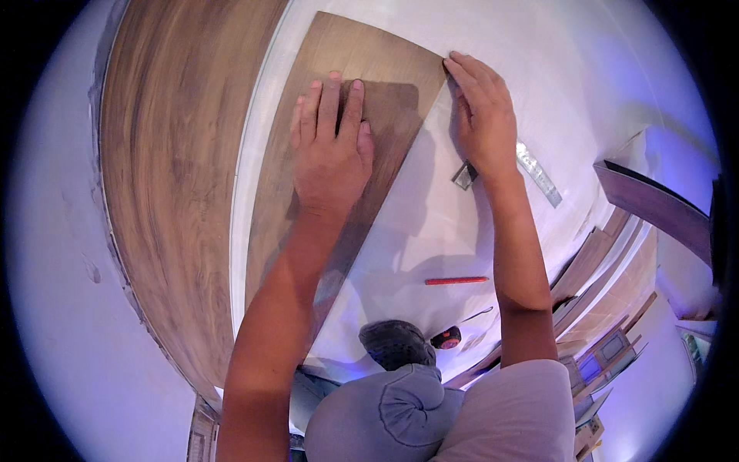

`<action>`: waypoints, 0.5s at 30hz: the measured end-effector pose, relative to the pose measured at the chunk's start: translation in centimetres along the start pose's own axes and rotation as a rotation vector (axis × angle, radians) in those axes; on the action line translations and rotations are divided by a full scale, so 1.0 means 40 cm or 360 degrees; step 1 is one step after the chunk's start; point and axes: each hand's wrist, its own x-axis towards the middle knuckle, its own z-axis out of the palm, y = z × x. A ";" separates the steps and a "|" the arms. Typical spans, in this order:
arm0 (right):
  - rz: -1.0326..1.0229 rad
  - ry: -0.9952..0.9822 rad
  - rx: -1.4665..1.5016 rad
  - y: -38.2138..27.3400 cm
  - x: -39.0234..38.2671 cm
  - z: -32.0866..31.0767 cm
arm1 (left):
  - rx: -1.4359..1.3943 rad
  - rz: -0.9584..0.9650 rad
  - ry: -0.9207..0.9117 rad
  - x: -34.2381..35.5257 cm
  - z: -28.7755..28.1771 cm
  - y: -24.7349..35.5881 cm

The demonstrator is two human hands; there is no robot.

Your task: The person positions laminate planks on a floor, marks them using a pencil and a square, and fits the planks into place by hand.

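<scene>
A wood-patterned plank (399, 86) lies lengthwise on the pale floor (573, 100), beside the darker laid boards. My left hand (332, 154) rests flat on the plank, fingers outstretched and slightly apart. My right hand (485, 115) is at the plank's far right corner, fingertips bent onto its edge. A metal square (539, 173) lies beneath my right wrist, partly hidden. A red pencil (456, 280) lies between my forearms, with a tape measure (446, 336) nearer my body.
Wood-patterned flooring (162, 154) runs along a pale wall (58, 192) on the left. A dark board (654, 212) juts in at the right. More loose planks (600, 269) and stacked pieces (600, 362) lie at the lower right. My knee and dark shoe (392, 343) are below.
</scene>
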 end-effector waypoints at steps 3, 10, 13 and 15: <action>-0.0049 0.0085 -0.0088 0.003 -0.034 0.017 | 0.0065 0.0052 -0.0039 0.002 -0.003 0.000; -0.0046 0.0069 -0.0109 0.009 -0.049 0.013 | 0.0164 0.0097 -0.0275 0.011 -0.011 0.025; -0.0055 0.0057 -0.0092 0.017 -0.049 0.000 | -0.0138 0.0230 -0.0298 0.012 -0.015 0.071; -0.0046 0.0059 -0.0070 0.009 -0.045 -0.002 | -0.0328 0.0380 -0.0363 -0.026 -0.016 0.119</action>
